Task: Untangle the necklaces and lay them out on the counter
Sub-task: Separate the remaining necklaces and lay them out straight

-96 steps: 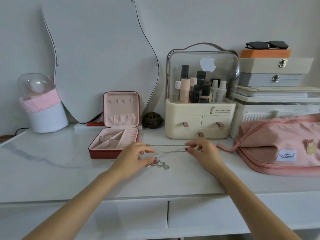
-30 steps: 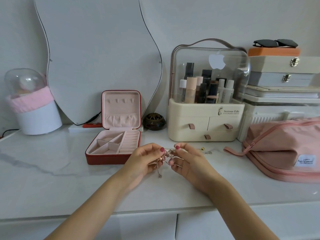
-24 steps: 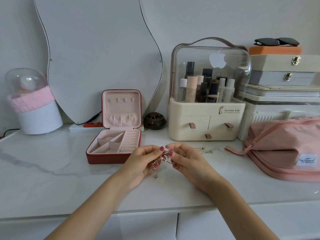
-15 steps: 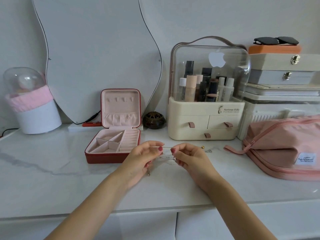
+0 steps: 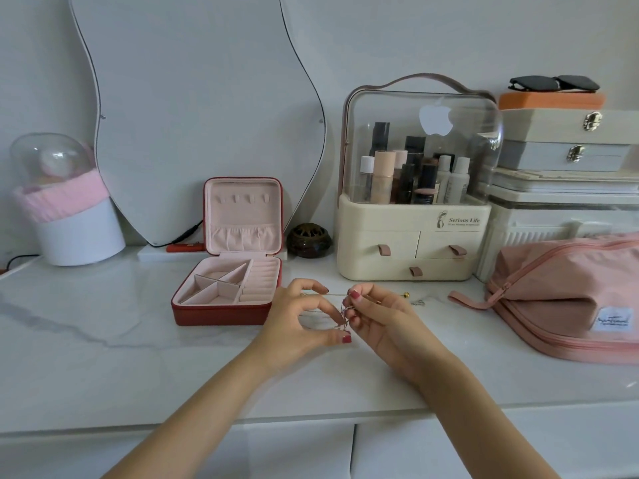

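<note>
Just above the marble counter (image 5: 103,340), near the open red jewelry box (image 5: 228,292), my left hand (image 5: 297,326) and right hand (image 5: 380,316) both pinching the tangled necklaces (image 5: 342,312), fingers curled, one chain end trailing right on the counter.

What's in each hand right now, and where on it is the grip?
Both hands pinch the tangled necklaces. The left hand holds thin chain beside the knot; the right hand pinches at the knot itself. Which strand each has cannot be told.

Jewelry box (image 5: 226,288) left of organizer (image 5: 413,236)
</note>
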